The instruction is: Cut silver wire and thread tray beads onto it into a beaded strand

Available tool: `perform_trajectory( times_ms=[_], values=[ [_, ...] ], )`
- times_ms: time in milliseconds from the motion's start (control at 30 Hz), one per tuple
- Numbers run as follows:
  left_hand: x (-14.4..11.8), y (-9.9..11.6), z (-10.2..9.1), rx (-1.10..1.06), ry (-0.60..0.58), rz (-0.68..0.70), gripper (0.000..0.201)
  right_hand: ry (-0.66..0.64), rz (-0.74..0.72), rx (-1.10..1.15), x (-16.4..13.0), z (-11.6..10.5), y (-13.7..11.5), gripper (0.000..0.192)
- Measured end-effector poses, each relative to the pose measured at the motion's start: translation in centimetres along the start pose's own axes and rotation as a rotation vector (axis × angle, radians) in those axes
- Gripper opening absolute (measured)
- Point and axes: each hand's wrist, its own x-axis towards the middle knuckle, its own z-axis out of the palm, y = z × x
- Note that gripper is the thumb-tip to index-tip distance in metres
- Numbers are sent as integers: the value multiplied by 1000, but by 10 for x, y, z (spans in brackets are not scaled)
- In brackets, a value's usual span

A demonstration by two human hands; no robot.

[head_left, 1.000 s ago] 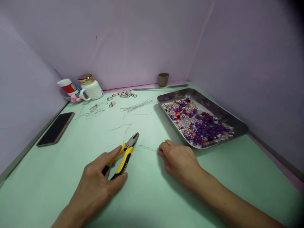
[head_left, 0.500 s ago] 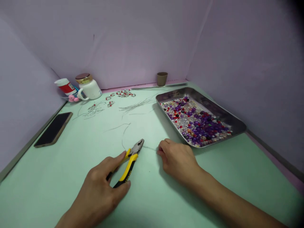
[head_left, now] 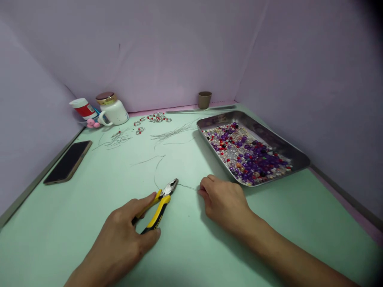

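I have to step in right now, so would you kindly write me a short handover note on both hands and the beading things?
Left hand: grips the yellow-handled pliers, nose at the thin wire lying on the green table.
Right hand: fingertips pinch the wire's other end against the table.
Things: steel tray of mixed beads right of the hands; loose cut wires and a few beaded pieces at the back.
Done: several beaded pieces already lie finished.
Left: this wire carries no beads yet; whether the pliers have bitten it is unclear.
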Motion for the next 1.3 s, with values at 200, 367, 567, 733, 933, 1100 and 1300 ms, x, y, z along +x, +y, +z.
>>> perform_trajectory(
  times_ms=[200, 367, 567, 733, 933, 1100, 1300],
  values=[
    [-1, -4, 0, 17, 40, 55, 48, -2, -5, 3, 1, -1, -1, 12],
    [-1, -5, 2, 10, 47, 77, 50, 3, -7, 25, 0, -1, 1, 12],
    [0, 1, 4, 2, 15, 106, 52, 0, -12, 61, 2, -1, 3, 14],
    [4, 9, 2, 10, -40, 61, 53, -49, -9, 44, 4, -3, 2, 16],
    [9, 10, -3, -27, -88, -17, 55, -54, -35, 30, 3, -6, 2, 16],
    [9, 9, -3, 90, -132, 39, 55, -35, -27, 81, 1, -5, 4, 15],
    [6, 1, 1, 211, -112, 119, 56, -70, 15, 93, -7, -9, 7, 13]
  ],
)
